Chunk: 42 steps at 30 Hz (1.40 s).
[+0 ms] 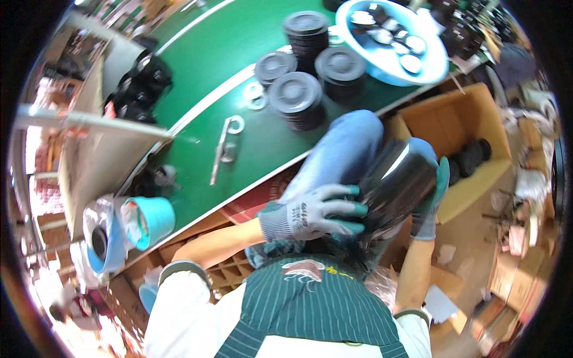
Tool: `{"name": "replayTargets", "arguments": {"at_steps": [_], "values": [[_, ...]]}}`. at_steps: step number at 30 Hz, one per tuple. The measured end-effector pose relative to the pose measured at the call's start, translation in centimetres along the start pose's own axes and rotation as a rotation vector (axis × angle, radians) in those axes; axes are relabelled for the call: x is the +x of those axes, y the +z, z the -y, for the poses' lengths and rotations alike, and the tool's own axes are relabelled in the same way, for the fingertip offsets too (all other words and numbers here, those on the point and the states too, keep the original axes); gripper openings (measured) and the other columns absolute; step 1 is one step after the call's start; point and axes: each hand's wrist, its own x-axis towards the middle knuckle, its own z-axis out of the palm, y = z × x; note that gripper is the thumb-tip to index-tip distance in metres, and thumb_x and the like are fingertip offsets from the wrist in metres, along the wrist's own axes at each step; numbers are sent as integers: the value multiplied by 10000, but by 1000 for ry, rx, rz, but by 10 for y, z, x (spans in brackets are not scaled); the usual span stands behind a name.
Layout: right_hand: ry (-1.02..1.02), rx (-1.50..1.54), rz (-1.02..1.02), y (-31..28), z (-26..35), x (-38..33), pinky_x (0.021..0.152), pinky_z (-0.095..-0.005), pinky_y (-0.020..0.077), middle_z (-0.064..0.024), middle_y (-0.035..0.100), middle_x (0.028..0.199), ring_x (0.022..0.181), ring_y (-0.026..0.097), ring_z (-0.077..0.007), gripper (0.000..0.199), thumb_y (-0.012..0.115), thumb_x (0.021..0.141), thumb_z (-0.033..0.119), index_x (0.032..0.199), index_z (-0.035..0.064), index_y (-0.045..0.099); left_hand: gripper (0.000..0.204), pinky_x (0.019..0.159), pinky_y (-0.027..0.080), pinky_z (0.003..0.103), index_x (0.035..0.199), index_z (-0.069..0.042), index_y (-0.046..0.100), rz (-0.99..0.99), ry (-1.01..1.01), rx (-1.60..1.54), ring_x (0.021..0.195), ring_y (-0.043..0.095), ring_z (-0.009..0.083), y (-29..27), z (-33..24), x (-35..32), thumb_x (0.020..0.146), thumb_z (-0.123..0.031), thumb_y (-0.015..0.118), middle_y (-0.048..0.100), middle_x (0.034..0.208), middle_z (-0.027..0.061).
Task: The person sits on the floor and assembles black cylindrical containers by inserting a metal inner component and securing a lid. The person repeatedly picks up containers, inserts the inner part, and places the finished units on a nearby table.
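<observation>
— What are we holding right now?

— We are gripping a shiny black stack of lids (397, 179) over our lap, between both hands. Our left hand (316, 212), in a grey glove with teal fingertips, is pressing its spread fingers (343, 209) against the near side of the stack. Our right hand (431, 200) is wrapping around the far side, so both hands are clamped on it.

— And what are we seeing around the hands?

— Just beyond our left hand, our knees in blue jeans (340, 149) are sticking out under the edge of the green table (203, 53). Further ahead of that hand, more stacks of round dark lids (296, 98) are standing on the table, with a light blue basin (391, 39) of small parts behind them. A metal hook tool (224, 143) is lying well to the left of our left hand. Past our right hand, a cardboard box (471, 137) is sitting on the floor with dark round pieces inside.
</observation>
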Motion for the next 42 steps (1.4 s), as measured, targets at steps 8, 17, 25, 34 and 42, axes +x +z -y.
{"name": "replayTargets", "arguments": {"at_steps": [8,17,25,34,42], "values": [[-441,-406,51,26,-69,-26,1052,-652,454,-230,698,911,917,658,-351,413,495,1036,171,705,-45,616,880,1052,448,522,1411,26,494,-345,-1340,1214,1233,563,430,-40,64,-183,791,-508,820,585,1335,264],[-375,-597,-2,31,-65,-35,1133,-447,438,-194,709,1207,1137,683,-286,697,275,1099,553,1389,-28,527,673,916,574,374,1410,16,566,-364,-1082,-170,1066,733,206,-62,11,-58,797,-129,803,750,1184,150],[-65,-56,-183,50,-61,-43,1197,-475,381,-271,504,1498,1368,536,-357,960,239,1021,753,1628,11,198,807,986,530,438,1511,-73,475,515,-724,12,1093,691,391,-56,22,110,794,-229,813,662,1255,226],[-74,112,400,-10,-80,32,1024,-374,558,-166,659,1365,1184,693,-240,601,594,1046,420,1471,4,506,745,825,572,464,1487,20,447,424,-732,363,937,711,408,-17,-12,109,918,-391,695,667,1144,255],[55,0,281,20,-28,-51,1100,-481,451,-130,727,1203,1251,624,-330,314,681,959,334,1085,54,745,378,882,547,399,1262,-16,642,-33,-765,-331,968,709,349,-32,54,91,1058,-289,480,705,1052,196]]}}
